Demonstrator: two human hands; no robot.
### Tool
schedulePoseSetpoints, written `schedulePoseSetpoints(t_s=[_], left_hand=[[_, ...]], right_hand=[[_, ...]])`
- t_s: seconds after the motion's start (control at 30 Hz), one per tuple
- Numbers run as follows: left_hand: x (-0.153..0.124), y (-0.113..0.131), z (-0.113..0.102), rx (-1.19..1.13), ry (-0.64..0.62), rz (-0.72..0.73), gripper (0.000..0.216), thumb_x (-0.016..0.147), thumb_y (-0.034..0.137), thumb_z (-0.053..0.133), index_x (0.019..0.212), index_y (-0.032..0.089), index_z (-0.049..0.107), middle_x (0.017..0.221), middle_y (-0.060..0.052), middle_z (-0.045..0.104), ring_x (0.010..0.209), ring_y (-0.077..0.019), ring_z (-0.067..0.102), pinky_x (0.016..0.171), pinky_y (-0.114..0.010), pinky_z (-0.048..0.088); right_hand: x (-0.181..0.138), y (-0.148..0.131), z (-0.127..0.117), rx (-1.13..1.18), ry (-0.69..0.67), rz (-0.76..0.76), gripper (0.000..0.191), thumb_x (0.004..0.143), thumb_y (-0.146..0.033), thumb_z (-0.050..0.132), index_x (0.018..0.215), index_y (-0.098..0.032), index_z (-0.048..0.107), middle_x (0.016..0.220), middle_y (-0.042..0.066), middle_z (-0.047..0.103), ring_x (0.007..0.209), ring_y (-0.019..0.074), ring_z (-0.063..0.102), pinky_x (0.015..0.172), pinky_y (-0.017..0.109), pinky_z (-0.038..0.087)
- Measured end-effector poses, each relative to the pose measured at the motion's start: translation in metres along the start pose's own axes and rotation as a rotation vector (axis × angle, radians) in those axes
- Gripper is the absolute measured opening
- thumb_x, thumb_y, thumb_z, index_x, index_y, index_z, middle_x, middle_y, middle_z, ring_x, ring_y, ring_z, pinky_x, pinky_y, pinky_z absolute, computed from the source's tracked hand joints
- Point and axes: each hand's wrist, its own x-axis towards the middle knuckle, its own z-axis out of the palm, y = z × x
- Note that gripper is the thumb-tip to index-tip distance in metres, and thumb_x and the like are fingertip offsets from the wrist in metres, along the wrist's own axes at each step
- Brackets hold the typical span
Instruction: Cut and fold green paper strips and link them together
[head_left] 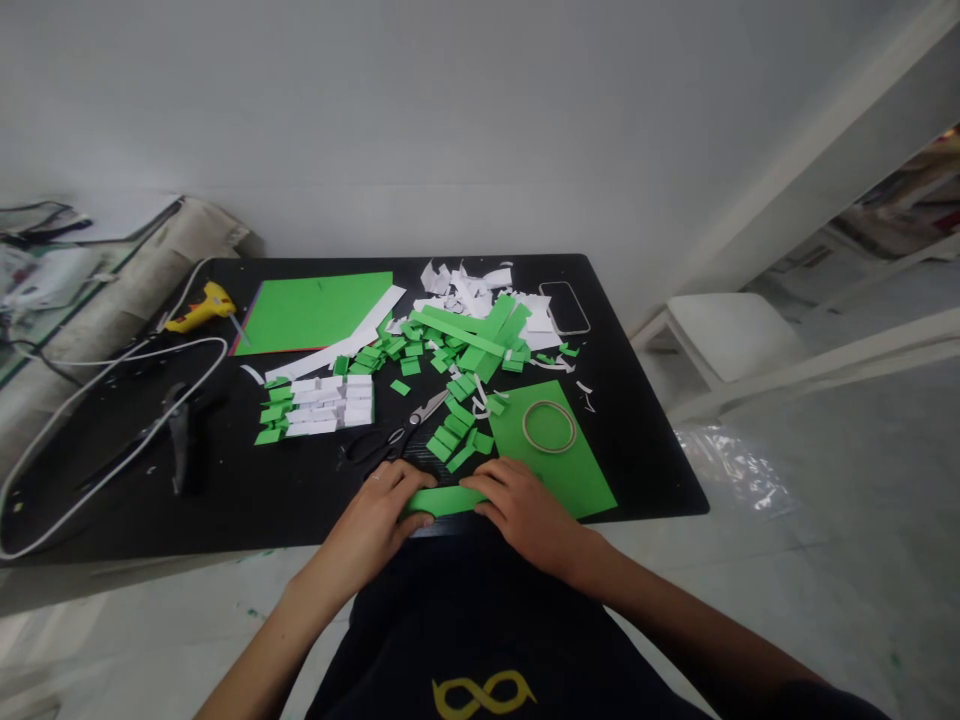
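Observation:
A green paper strip (pixel 447 501) lies level at the front edge of the black table, stretched between my two hands. My left hand (pixel 388 505) pinches its left end between thumb and fingers. At the other end, my right hand (pixel 517 505) grips the strip in the same way. Just beyond my left hand are black-handled scissors (pixel 405 430), their blades pointing away to the right. Folded green paper pieces (pixel 457 432) sit right behind the strip. Beside my right hand, a green sheet (pixel 581 480) carries a roll of tape (pixel 550 427).
A block of folded white and green paper (pixel 322 408) stands at centre left. Behind are cut green strips (pixel 480 335), white scraps (pixel 465 290) and a green sheet stack (pixel 315 310). A yellow glue gun (pixel 202 308), white cable (pixel 112 358) and phone-shaped outline (pixel 565 308) flank them.

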Motion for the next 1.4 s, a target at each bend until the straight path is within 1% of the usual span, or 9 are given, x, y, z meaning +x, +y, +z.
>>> schedulePoseSetpoints(t_s=[0.37,0.63,0.8,0.93,1.07,1.13,1.23,1.3,1.4], left_hand=[[-0.002,-0.004,0.003,-0.032,0.030,0.022,0.029,0.094,0.015,0.072,0.121,0.025,0.066,0.114,-0.006,0.069,0.107,-0.0274,0.066,0.094,-0.045,0.056],[-0.001,-0.001,0.000,-0.032,0.015,-0.010,0.025,0.094,0.015,0.073,0.116,0.024,0.068,0.112,-0.006,0.068,0.106,-0.0275,0.066,0.093,-0.044,0.055],[0.000,-0.001,0.000,-0.034,0.013,-0.030,0.027,0.092,0.014,0.075,0.115,0.025,0.069,0.112,-0.005,0.069,0.106,-0.0274,0.066,0.093,-0.042,0.055],[0.000,0.000,-0.001,-0.064,-0.001,-0.008,0.019,0.095,0.016,0.070,0.112,0.024,0.070,0.108,-0.005,0.071,0.102,-0.0264,0.067,0.092,-0.042,0.054],[0.000,0.004,-0.001,-0.190,0.017,-0.042,0.014,0.101,0.027,0.064,0.113,0.023,0.071,0.106,-0.006,0.075,0.099,-0.0245,0.070,0.089,-0.038,0.055],[0.000,0.007,-0.003,-0.281,0.046,-0.123,0.020,0.101,0.035,0.064,0.116,0.024,0.071,0.109,-0.006,0.075,0.096,-0.0230,0.071,0.083,-0.034,0.055],[0.001,0.014,-0.005,-0.439,0.168,-0.247,0.031,0.097,0.041,0.068,0.123,0.025,0.069,0.106,-0.005,0.074,0.093,-0.0219,0.071,0.077,-0.030,0.055],[0.001,0.018,-0.006,-0.569,0.245,-0.283,0.037,0.094,0.042,0.072,0.126,0.024,0.067,0.097,-0.003,0.073,0.087,-0.0203,0.070,0.075,-0.028,0.054],[0.002,0.023,-0.003,-0.827,0.247,-0.296,0.051,0.090,0.045,0.077,0.133,0.022,0.064,0.096,-0.004,0.073,0.075,-0.0175,0.067,0.070,-0.027,0.054]], right_hand=[[-0.005,0.003,0.004,0.061,0.027,-0.049,0.036,0.102,-0.007,0.060,0.136,-0.018,0.067,0.126,0.011,0.072,0.119,0.0259,0.064,0.105,0.046,0.056],[-0.006,0.005,0.004,0.072,0.020,-0.077,0.038,0.103,-0.006,0.056,0.137,-0.020,0.067,0.133,0.011,0.069,0.123,0.0261,0.063,0.108,0.046,0.054],[-0.005,0.001,0.001,0.070,0.045,-0.055,0.035,0.100,-0.003,0.058,0.130,-0.017,0.070,0.125,0.013,0.066,0.119,0.0258,0.064,0.105,0.043,0.056],[-0.004,0.003,0.001,0.128,0.012,-0.004,0.035,0.100,-0.004,0.059,0.129,-0.019,0.070,0.117,0.010,0.068,0.110,0.0231,0.068,0.098,0.039,0.058],[-0.003,0.007,-0.001,0.255,0.054,0.061,0.028,0.100,-0.010,0.064,0.124,-0.022,0.072,0.115,0.008,0.075,0.109,0.0230,0.071,0.099,0.041,0.057],[-0.003,0.008,-0.005,0.354,0.087,0.101,0.026,0.096,-0.012,0.071,0.120,-0.022,0.074,0.115,0.007,0.078,0.108,0.0229,0.073,0.099,0.041,0.057],[-0.002,0.005,-0.009,0.514,0.109,0.195,0.026,0.089,-0.015,0.081,0.113,-0.023,0.077,0.104,0.004,0.081,0.097,0.0211,0.075,0.093,0.037,0.057],[-0.002,0.003,-0.011,0.606,0.115,0.258,0.026,0.084,-0.018,0.085,0.108,-0.024,0.079,0.094,0.002,0.079,0.089,0.0201,0.074,0.087,0.035,0.057],[-0.001,0.000,-0.011,0.770,0.106,0.331,0.027,0.078,-0.022,0.089,0.104,-0.023,0.079,0.086,0.000,0.074,0.084,0.0187,0.070,0.082,0.033,0.055]])
